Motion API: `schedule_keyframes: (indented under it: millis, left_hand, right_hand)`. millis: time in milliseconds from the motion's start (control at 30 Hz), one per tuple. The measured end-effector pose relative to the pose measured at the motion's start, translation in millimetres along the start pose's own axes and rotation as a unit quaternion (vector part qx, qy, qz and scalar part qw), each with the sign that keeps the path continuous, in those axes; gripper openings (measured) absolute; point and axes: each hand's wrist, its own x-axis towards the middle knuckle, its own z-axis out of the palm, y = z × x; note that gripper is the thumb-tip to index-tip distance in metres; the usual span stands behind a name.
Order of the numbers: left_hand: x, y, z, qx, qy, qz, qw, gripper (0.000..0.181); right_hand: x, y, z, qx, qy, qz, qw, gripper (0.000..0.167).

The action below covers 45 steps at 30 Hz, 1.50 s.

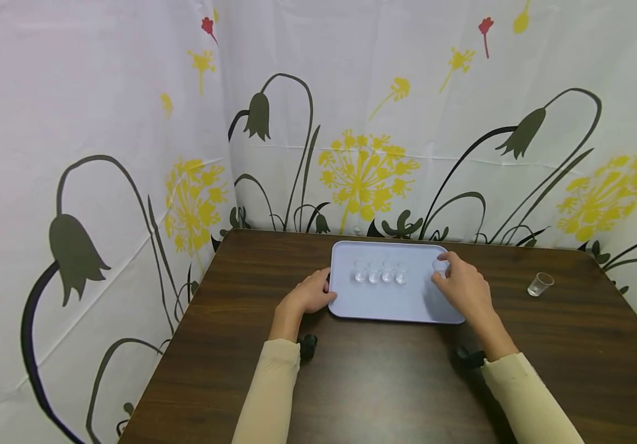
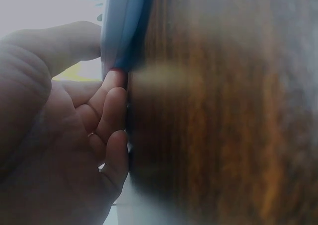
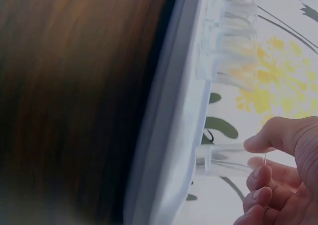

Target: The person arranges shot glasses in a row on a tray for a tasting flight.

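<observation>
A light blue tray [image 1: 385, 305] lies on the brown table. My left hand [image 1: 314, 292] holds its left edge; in the left wrist view the thumb is at the tray's rim [image 2: 121, 31] and a fingertip tucks beneath it. Toward the tray's right end, my right hand [image 1: 464, 286] pinches a small clear shot glass [image 1: 439, 265] near its mouth. In the right wrist view that shot glass [image 3: 223, 158] has its base at the tray surface; whether it touches cannot be told. Several similar shot glasses [image 1: 387, 274] stand upright in a row on the tray.
One more clear shot glass [image 1: 541, 284] is on the table to the right of the tray, appearing tilted. A white curtain [image 1: 351, 49] with flower prints hangs behind the table [image 1: 385, 376] and along its left side.
</observation>
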Motion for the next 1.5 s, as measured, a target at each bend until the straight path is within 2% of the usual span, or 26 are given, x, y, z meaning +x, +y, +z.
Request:
schedule_keyframes:
  millis: [167, 233, 367, 767, 1000, 1067, 1233, 1300, 1367, 1467, 1500]
  left_hand:
    - [-11.7, 14.8, -7.3, -0.002, -0.008, -0.007, 0.9999, 0.051]
    - [-18.2, 26.3, -12.6, -0.004, -0.015, -0.021, 0.9997, 0.052]
    - [-18.6, 26.5, -10.8, 0.007, -0.014, -0.019, 0.9997, 0.055]
    - [-20.3, 26.7, -10.4, -0.007, -0.012, -0.021, 0.9997, 0.061]
    - [-17.3, 23.7, -11.3, -0.009, -0.011, -0.026, 0.9996, 0.062]
    - [-11.0, 12.2, -6.1, -0.004, -0.004, -0.004, 1.0000, 0.061]
    - [-12.7, 15.9, -7.7, -0.002, -0.005, -0.004, 1.0000, 0.061]
    - [-13.8, 21.1, -9.1, -0.009, -0.011, -0.024, 0.9996, 0.063]
    - [-11.7, 16.0, -6.4, 0.001, -0.003, -0.016, 0.9999, 0.065]
    - [1.3, -1.3, 3.4, 0.003, 0.003, -0.009, 1.0000, 0.066]
    - [2.6, -3.3, 4.5, 0.004, 0.005, -0.006, 1.0000, 0.065]
  right_hand:
    - [0.7, -4.4, 8.9, 0.001, -0.005, 0.002, 1.0000, 0.043]
    - [0.9, -5.8, 11.6, -0.001, -0.006, 0.002, 1.0000, 0.043]
    - [-0.2, -9.8, 14.3, -0.004, -0.002, -0.001, 1.0000, 0.043]
    - [-1.5, -18.2, 20.0, -0.002, -0.004, -0.003, 1.0000, 0.042]
    - [1.6, -20.8, 20.5, 0.002, -0.009, -0.012, 0.9999, 0.042]
    - [1.9, -20.8, 20.7, 0.004, -0.010, -0.011, 0.9999, 0.042]
    - [2.5, -20.9, 20.6, 0.006, -0.013, -0.014, 0.9998, 0.042]
    - [2.9, -21.3, 20.7, 0.007, -0.016, -0.015, 0.9997, 0.043]
    - [2.8, -21.6, 21.0, 0.008, -0.016, -0.016, 0.9997, 0.043]
    - [2.6, -21.7, 21.9, 0.010, -0.017, -0.017, 0.9997, 0.042]
    - [2.4, -21.6, 22.2, 0.011, -0.017, -0.018, 0.9996, 0.042]
